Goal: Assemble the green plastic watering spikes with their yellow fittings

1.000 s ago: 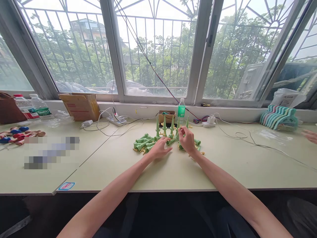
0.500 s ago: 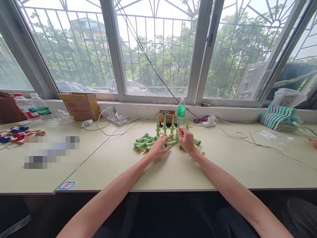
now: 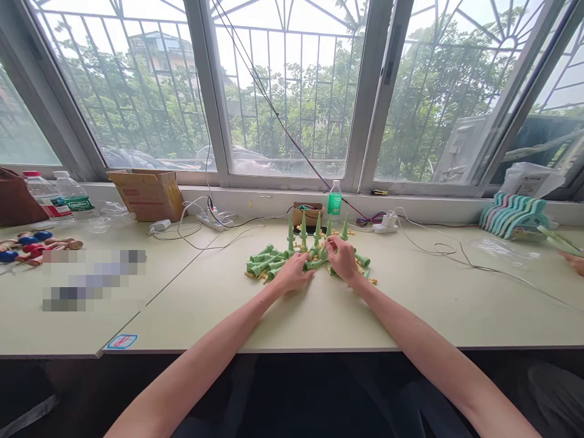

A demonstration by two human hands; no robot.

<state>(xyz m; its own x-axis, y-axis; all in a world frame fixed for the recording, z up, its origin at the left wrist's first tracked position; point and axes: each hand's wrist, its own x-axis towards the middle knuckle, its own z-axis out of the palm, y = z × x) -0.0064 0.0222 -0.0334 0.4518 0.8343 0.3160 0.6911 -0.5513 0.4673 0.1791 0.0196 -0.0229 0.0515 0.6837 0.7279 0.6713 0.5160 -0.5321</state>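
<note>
Green plastic watering spikes (image 3: 261,265) with small yellow valves lie in a loose pile in front of me. Several pointed ones, such as one upright spike (image 3: 291,233), stand in a row behind the pile. My left hand (image 3: 293,274) rests at the pile's front, thumb and fingers closed around a green watering spike (image 3: 314,265) lying nearly flat. Just right of it, my right hand (image 3: 343,258) is closed in a pinch near that spike's far end. What sits between the right fingertips is too small to make out.
Behind the spikes are a small cardboard box (image 3: 308,213) and a green-labelled bottle (image 3: 334,199). Cables and power strips (image 3: 219,224) run along the wall. Teal hangers (image 3: 513,216) and another person's hand (image 3: 573,263) are at the right. A carton (image 3: 148,196), bottles and wooden toys (image 3: 34,248) stand left.
My right hand has shifted slightly down and left, its fingertips lower beside the upright spikes. My left hand stays almost in place.
</note>
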